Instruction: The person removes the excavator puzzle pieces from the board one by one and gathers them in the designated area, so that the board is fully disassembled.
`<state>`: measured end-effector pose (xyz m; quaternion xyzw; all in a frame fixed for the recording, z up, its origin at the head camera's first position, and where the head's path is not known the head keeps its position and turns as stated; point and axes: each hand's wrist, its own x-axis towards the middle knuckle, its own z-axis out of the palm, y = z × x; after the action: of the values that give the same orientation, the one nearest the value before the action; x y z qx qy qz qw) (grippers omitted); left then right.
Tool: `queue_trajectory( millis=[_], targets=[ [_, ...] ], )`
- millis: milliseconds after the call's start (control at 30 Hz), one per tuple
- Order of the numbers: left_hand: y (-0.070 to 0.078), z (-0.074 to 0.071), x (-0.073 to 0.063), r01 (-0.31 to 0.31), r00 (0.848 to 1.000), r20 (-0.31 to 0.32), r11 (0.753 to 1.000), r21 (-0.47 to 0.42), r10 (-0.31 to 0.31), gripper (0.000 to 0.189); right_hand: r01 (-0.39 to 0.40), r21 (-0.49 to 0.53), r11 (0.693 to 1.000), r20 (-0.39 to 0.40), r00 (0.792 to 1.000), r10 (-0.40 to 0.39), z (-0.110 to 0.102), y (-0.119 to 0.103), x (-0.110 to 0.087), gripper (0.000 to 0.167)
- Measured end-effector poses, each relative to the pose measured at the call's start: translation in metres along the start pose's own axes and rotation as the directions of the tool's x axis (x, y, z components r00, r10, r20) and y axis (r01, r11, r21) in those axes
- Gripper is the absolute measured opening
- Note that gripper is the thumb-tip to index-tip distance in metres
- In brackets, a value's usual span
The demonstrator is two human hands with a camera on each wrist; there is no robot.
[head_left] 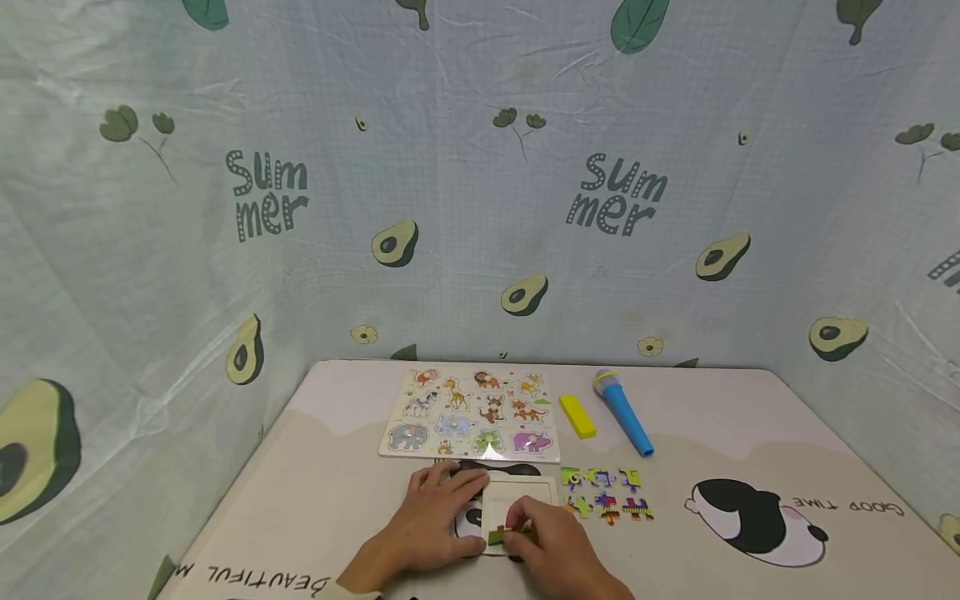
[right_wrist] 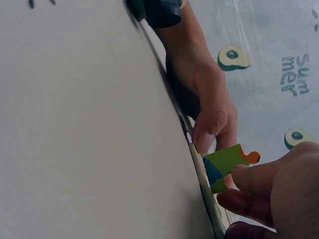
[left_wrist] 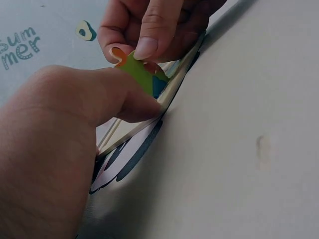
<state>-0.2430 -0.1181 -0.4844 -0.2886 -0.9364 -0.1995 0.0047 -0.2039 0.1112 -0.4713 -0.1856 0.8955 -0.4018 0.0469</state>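
A small wooden puzzle tray (head_left: 491, 493) with a raised rim lies on the table near its front edge. My left hand (head_left: 431, 521) rests along the tray's left side, the thumb pressing on its near corner and the fingers towards the far corner. Between thumb and fingertips, my right hand (head_left: 558, 546) pinches a green jigsaw piece (right_wrist: 227, 162) with an orange knob and a blue patch. That piece (left_wrist: 139, 74) stands tilted over the tray's near left part, its lower edge at the rim. The right fingers hide part of the tray.
Several colourful jigsaw pieces (head_left: 603, 500) lie in two rows right of the tray. Behind it is an animal puzzle board (head_left: 472, 417). A yellow block (head_left: 577, 417) and a blue toy microphone (head_left: 626, 412) lie farther back. A printed curtain (head_left: 465, 183) surrounds the table.
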Motion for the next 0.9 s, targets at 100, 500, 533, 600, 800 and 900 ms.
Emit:
queue_trajectory(
  millis=[100,500,533,600,800,900],
  targets=[
    [-0.001,0.000,0.000,-0.003,1.000,-0.001,1.000,-0.001,0.003,0.080,0.028,0.062,0.998,0.005,1.000,-0.029,-0.003,0.001,-0.001,0.008],
    [0.000,0.000,0.000,-0.002,1.000,0.004,1.000,0.015,0.002,0.080,-0.016,0.191,0.981,-0.050,0.998,0.026,-0.020,0.006,-0.005,0.011],
    [0.000,0.000,0.000,-0.002,1.000,0.004,1.000,0.017,0.002,0.080,-0.008,0.190,0.982,-0.060,0.998,0.019,-0.021,0.007,-0.006,0.011],
    [0.000,0.000,0.000,0.000,1.000,0.005,1.000,0.018,0.000,0.079,-0.003,0.194,0.981,-0.073,0.997,0.017,-0.024,0.007,-0.007,0.012],
    [0.001,-0.001,-0.001,0.006,1.000,0.005,1.000,0.015,-0.006,0.079,-0.014,0.202,0.979,-0.096,0.995,0.035,-0.030,0.005,-0.010,0.012],
    [0.001,-0.001,-0.001,0.003,1.000,0.001,1.000,0.019,-0.003,0.079,-0.026,0.214,0.977,-0.108,0.993,0.050,-0.034,0.004,-0.010,0.012]
  ],
)
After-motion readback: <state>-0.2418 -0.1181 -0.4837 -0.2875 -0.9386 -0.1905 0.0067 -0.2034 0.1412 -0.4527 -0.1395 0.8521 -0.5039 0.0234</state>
